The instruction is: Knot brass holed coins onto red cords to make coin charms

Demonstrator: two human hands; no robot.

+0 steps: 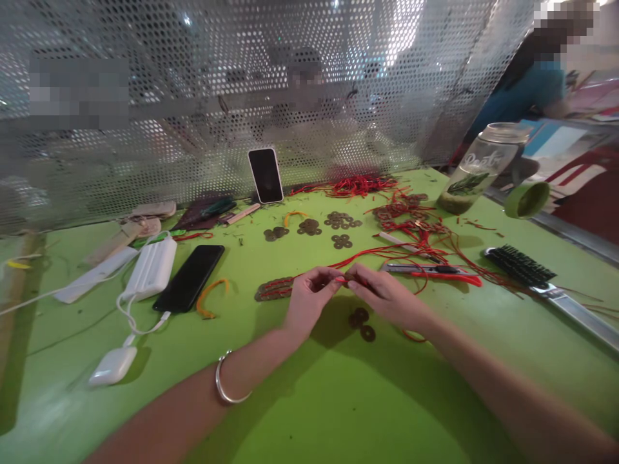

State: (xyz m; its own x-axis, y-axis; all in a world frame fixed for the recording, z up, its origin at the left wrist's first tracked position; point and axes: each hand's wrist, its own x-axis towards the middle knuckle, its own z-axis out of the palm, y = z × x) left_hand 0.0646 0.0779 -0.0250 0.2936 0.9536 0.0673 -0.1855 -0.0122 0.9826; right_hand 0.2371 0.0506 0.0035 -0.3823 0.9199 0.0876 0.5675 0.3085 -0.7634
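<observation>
My left hand (312,296) and my right hand (384,296) meet above the green table, thumbs and fingers pinched on a red cord (342,280). A dark coin seems to sit at the right fingertips, mostly covered. From the hands, red strands (372,252) run back to the right. Beside my left hand lies a row of coins strung with red cord (275,289). Below the fingers are a few loose round coins (362,318) with holes. Past my right hand rests a utility knife (430,269) with a red end.
Coin piles (341,220), a red cord heap (362,185) and a propped phone (265,175) stand at the back. Left are a black phone (189,277), power bank (151,265) and earbud case (114,365). Right are a brush (525,267) and glass jar (476,171). A person (527,90) sits beyond.
</observation>
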